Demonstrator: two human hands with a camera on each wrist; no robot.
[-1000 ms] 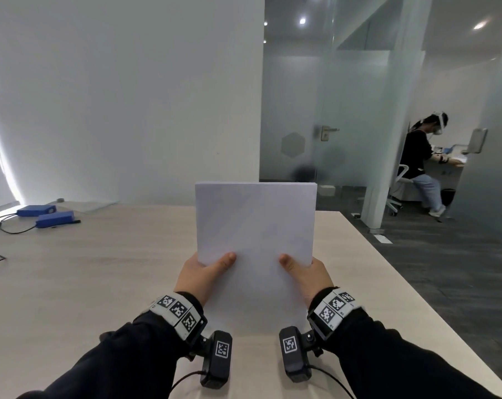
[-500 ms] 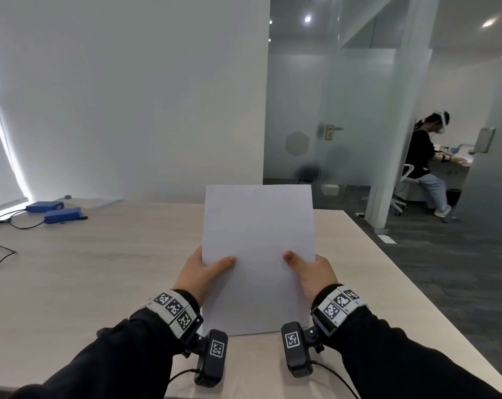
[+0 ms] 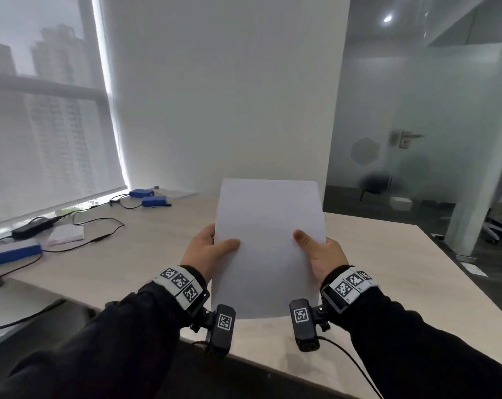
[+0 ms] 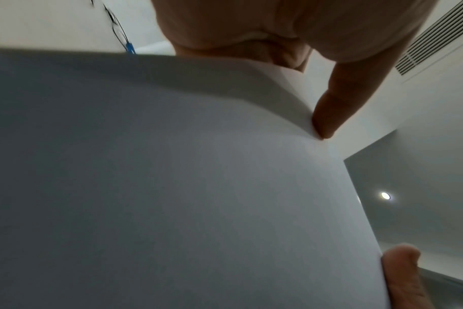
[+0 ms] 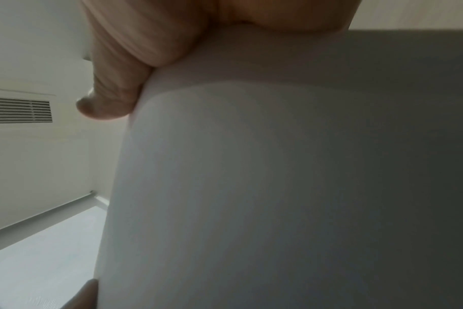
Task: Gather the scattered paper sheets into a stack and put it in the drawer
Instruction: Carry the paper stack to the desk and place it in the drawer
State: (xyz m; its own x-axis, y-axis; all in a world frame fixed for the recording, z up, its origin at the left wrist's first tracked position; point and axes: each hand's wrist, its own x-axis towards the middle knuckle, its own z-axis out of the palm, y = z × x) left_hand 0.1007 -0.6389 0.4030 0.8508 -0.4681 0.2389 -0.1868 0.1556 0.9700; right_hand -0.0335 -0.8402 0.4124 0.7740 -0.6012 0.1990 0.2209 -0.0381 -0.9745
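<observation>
Above the near edge of the pale wooden table [image 3: 388, 254], the paper stack [image 3: 268, 243] is held upright and clear of the surface, its face toward the head camera. The left hand [image 3: 206, 251] grips its left edge, thumb laid across the front and the other fingers hidden behind; the left wrist view shows a fingertip pressing the back of the sheets. The right hand [image 3: 322, 254] grips the right edge in the same way, thumb on the front and the remaining fingers out of sight behind the paper. In both wrist views the stack fills nearly the whole picture and blocks most of what lies past it. Far back on the left of the table lie two blue boxes [image 3: 149, 197] with black cables [image 3: 100, 223] trailing from them, a black power adapter [image 3: 32, 227], a thin white pad [image 3: 67, 234] and another blue box [image 3: 13, 254] at the left edge. Behind these is a window with a translucent blind [image 3: 42, 139]. A white wall [image 3: 215, 96] rises beyond the table, and to the right is a frosted glass door [image 3: 402, 125] with a metal handle. No drawer shows in any view.
</observation>
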